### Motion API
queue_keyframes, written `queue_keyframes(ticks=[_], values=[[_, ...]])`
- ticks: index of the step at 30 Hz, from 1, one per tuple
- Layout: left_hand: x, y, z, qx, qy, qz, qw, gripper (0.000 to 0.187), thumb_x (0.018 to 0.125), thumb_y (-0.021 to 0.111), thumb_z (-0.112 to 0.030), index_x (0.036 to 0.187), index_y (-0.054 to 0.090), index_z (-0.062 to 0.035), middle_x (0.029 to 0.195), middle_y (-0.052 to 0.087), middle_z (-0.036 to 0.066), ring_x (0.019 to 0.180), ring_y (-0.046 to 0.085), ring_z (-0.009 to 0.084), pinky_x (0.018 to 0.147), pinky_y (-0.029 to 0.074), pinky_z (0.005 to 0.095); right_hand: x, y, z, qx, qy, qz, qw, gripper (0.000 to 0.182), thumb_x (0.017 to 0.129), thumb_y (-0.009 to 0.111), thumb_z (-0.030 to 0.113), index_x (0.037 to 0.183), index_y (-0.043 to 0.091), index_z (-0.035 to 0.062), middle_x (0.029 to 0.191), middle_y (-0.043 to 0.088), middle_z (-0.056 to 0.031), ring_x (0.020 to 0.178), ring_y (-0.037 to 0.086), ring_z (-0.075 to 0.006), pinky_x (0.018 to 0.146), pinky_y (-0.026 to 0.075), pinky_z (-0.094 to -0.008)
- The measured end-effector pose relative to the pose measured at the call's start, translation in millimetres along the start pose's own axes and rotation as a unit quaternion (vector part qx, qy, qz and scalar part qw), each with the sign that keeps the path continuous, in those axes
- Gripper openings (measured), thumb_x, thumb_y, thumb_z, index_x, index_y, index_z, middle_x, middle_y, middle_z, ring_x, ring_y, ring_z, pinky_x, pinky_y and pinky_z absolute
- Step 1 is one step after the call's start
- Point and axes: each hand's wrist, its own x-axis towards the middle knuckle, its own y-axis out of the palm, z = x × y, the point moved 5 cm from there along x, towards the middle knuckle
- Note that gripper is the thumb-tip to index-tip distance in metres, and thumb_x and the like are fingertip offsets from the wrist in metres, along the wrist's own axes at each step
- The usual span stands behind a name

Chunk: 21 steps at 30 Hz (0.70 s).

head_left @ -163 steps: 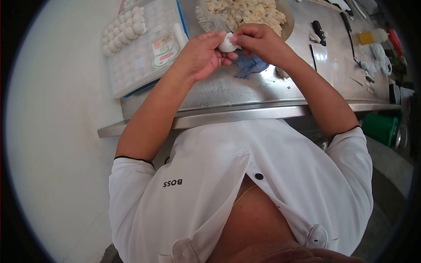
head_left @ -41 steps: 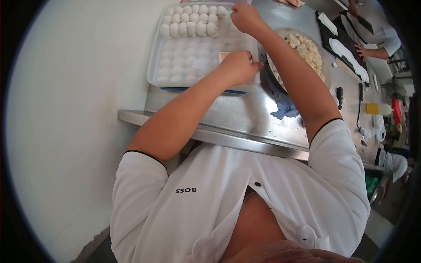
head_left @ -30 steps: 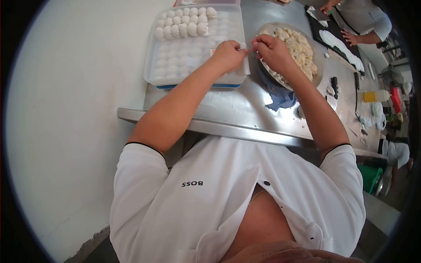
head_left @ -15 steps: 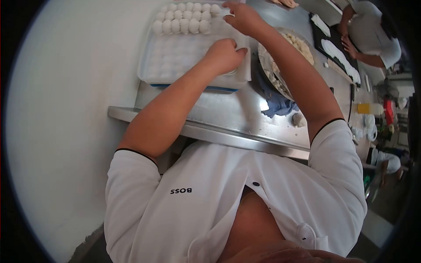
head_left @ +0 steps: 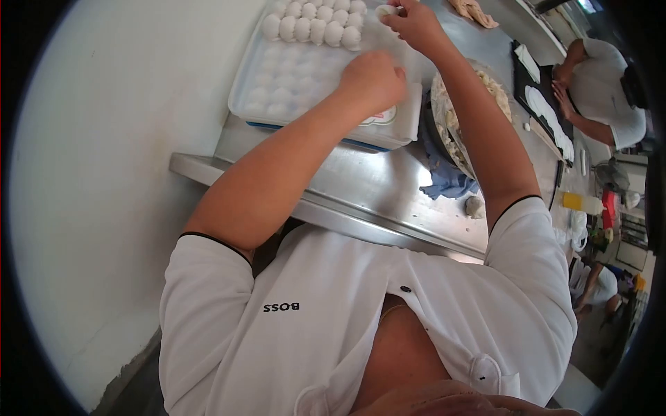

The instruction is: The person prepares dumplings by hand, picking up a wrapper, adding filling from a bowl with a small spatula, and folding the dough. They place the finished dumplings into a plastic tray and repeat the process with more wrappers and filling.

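Rows of small white dough-like balls (head_left: 317,32) sit at the far end of a pale plastic tray (head_left: 239,104). More round white shapes show blurrily through a translucent sheet (head_left: 281,76) nearer to me. My left hand (head_left: 374,82) hangs over the tray's right part, fingers curled and smeared by motion; whether it holds anything is hidden. Past the tray's far right, my right hand (head_left: 418,29) pinches a small white dough piece (head_left: 386,11) between thumb and fingers. Beneath my right forearm is a wide round bowl (head_left: 438,114) of pale, lumpy pieces (head_left: 494,90).
A blue cloth (head_left: 447,179) and a small pale lump (head_left: 475,206) lie on the steel counter (head_left: 354,184). A white wall (head_left: 118,125) borders the left. To the right, another person (head_left: 603,87) stands by a black tray (head_left: 520,73) with white pieces; a yellow bottle (head_left: 581,202) stands farther along.
My right hand now shows a white dough piece in its fingers, beyond the ball rows. My left hand has shifted slightly up and right over the tray. The whole view has tilted a little.
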Motion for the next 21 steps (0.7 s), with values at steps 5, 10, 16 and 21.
queue_keyframes(ticks=[5,10,16,21], values=[[0,-18,2,-0.154,0.017,-0.187,0.970,0.050,0.087,0.059,-0.024,0.125,0.050,0.0065,0.106,0.065,0.020,0.092,0.065,0.0319,0.082,0.052,0.0401,-66,-44,29,0.254,0.051,0.057,0.964,0.032,0.086,0.068,0.023,0.106,0.063,-0.0016,0.083,0.065,-0.0057,0.071,0.060,-0.0124,0.062,0.049,-0.0276],[-18,-18,-32,-0.305,0.117,-0.059,0.943,0.043,0.090,0.062,-0.016,0.127,0.054,0.0029,0.097,0.067,0.006,0.083,0.063,0.0107,0.068,0.051,0.0246,-124,-66,25,0.319,0.077,0.027,0.944,0.047,0.086,0.071,0.035,0.115,0.062,-0.0003,0.086,0.066,-0.0043,0.074,0.062,-0.0098,0.065,0.051,-0.0244],[-38,10,-51,-0.438,0.116,0.086,0.887,0.032,0.093,0.063,-0.013,0.120,0.058,0.0027,0.096,0.067,0.004,0.080,0.061,0.0102,0.070,0.050,0.0250,-192,-78,11,0.428,0.150,0.005,0.891,0.032,0.098,0.057,0.019,0.123,0.058,0.0002,0.092,0.064,-0.0030,0.074,0.059,-0.0094,0.066,0.049,-0.0238],[-52,40,-63,-0.538,0.068,0.186,0.819,0.033,0.091,0.067,-0.013,0.119,0.057,0.0019,0.098,0.066,0.004,0.081,0.062,0.0107,0.071,0.050,0.0256,-240,-80,-2,0.492,0.193,-0.020,0.849,0.040,0.094,0.064,0.025,0.126,0.056,0.0034,0.097,0.064,-0.0021,0.076,0.059,-0.0084,0.070,0.050,-0.0240]])
